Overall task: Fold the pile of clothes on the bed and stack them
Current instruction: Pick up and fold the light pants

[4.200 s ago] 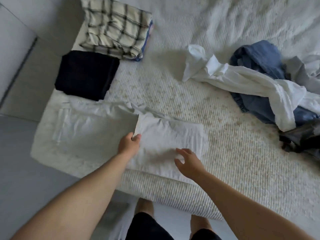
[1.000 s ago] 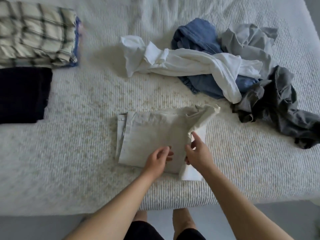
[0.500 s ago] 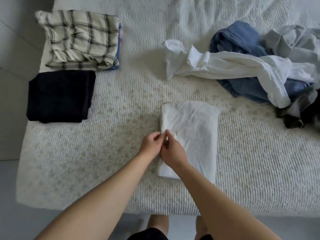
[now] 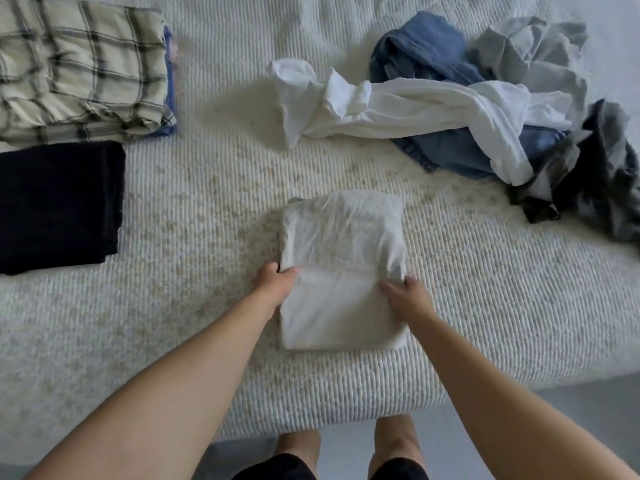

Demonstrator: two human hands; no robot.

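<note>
Two hands are on the white garment (image 4: 341,258), which lies folded into a tall rectangle on the bed (image 4: 207,216) near its front edge, right in front of you. Your left hand (image 4: 277,284) pinches the left edge of the fold about halfway down, thumb on top of the cloth and the fingers tucked out of sight beneath it. Your right hand (image 4: 403,296) grips the right edge at the same level, fingers curled into the fabric where it bunches up. The far half of the garment is wrinkled and sits a little raised over the smoother near half. To the far left you have a plaid stack (image 4: 79,67), folded, with a strip of blue cloth (image 4: 169,81) showing along its right side underneath. Just in front of that stack lies a folded black garment (image 4: 59,206), flat on the bed and well apart from the white one. Up on the far right sits the unfolded pile: a white shirt (image 4: 415,112) draped loosely across a blue garment (image 4: 426,53), a light grey one (image 4: 530,53) behind them, and a dark grey one (image 4: 602,178) at the right edge of the view. The pile lies apart from the piece you hold. Your legs (image 4: 346,445) show below the bed edge.
</note>
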